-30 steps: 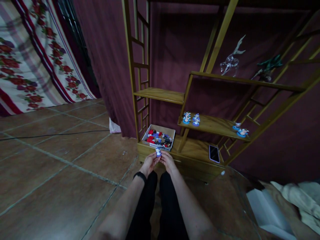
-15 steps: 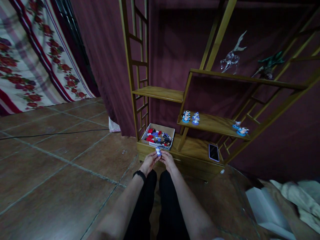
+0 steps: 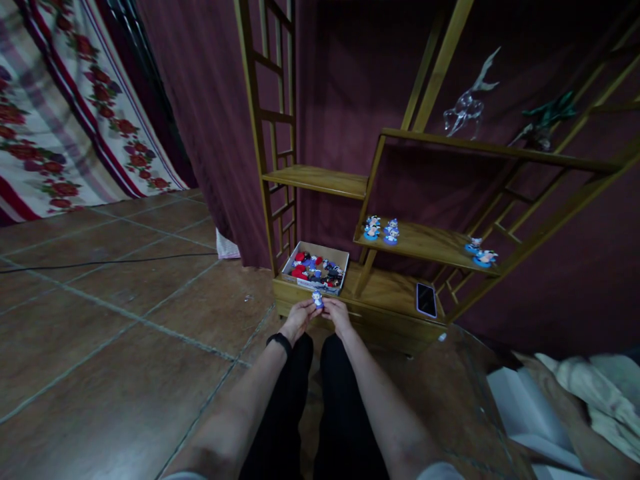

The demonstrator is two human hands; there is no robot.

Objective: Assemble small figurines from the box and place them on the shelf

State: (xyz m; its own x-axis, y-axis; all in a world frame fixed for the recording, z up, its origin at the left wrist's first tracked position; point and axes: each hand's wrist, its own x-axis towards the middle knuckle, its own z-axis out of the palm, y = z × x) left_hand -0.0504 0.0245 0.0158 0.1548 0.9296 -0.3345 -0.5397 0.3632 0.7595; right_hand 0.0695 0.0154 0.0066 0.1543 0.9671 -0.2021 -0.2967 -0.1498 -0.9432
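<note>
On a tiled floor (image 3: 125, 320), before a wooden shelf unit (image 3: 320, 180), one figurine (image 3: 317, 299) is pinched between left hand (image 3: 299, 319) and right hand (image 3: 340, 316), just in front of the box (image 3: 309, 285). Several placed figurines (image 3: 380, 230) are stood on the middle shelf (image 3: 425, 241). Many are left in the box.

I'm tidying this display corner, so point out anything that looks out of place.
A phone lies flat on the rack's bottom board, odd among toys, right of the box of figurines. A dark cable runs loose across the floor tiles on the left. Nothing looks spilled or broken.
</note>
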